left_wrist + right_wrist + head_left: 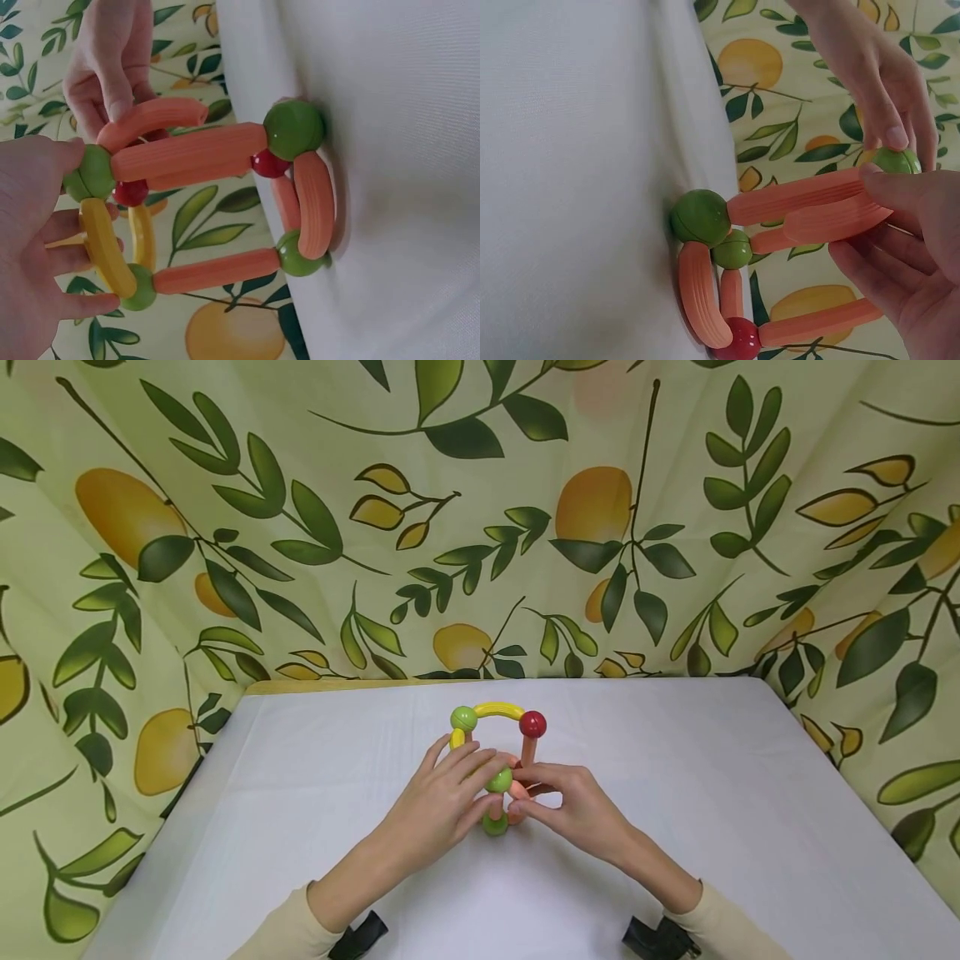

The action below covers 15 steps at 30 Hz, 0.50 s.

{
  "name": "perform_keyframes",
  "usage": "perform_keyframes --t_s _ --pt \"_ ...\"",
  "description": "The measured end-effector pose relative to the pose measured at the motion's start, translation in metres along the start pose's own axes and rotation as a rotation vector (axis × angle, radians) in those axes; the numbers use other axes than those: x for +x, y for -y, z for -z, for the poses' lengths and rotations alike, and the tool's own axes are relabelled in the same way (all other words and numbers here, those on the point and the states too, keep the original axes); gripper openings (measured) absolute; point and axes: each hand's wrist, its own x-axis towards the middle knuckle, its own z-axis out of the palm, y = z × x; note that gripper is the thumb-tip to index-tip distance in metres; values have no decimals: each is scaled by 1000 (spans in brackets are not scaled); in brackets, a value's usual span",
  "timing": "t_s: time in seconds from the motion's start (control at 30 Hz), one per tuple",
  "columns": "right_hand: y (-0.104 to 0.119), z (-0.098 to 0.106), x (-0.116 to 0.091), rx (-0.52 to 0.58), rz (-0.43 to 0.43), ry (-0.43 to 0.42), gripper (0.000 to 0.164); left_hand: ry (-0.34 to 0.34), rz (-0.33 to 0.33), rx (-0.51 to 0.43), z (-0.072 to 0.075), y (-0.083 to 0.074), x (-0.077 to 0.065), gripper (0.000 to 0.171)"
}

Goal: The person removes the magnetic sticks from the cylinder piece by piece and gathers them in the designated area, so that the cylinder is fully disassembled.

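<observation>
A box-shaped frame of magnetic sticks and balls stands on the table between both hands. My left hand (442, 802) pinches the near upper green ball (498, 779), its other fingers spread by a yellow curved stick (107, 247). My right hand (577, 806) holds a loose-ended orange curved stick (840, 219) between thumb and fingers, one end at that green ball. Straight orange sticks (217, 271) form the uprights. On top, another yellow curved stick (498, 710) joins a green ball (464, 718) to a red ball (532, 724). Orange curved sticks (699, 292) link the balls at the base.
A white cloth covers the table (300, 760). Behind it and at both sides hangs a leaf-and-fruit patterned curtain (480, 527). Black wrist devices (358, 935) show beneath the beige sleeves (288, 927).
</observation>
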Motion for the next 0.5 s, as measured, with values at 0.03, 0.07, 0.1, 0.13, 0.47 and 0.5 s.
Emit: perform_keyframes --t_s 0.03,0.07,0.1,0.13,0.47,0.5 --pt "0 0 0 1 -4 0 35 -5 -4 1 0 0 0 49" --pt "0 -1 0 2 -10 0 34 -7 -7 5 0 0 1 48" --pt "0 -1 0 4 -15 0 34 -11 -11 8 -1 0 1 48" --pt "0 -2 0 6 -20 -2 34 -13 -13 12 -1 0 1 48" --pt "1 -4 1 17 -46 9 33 -20 -22 30 -3 0 1 53" --pt "1 -4 1 21 -46 16 34 -21 -24 31 -3 0 1 53"
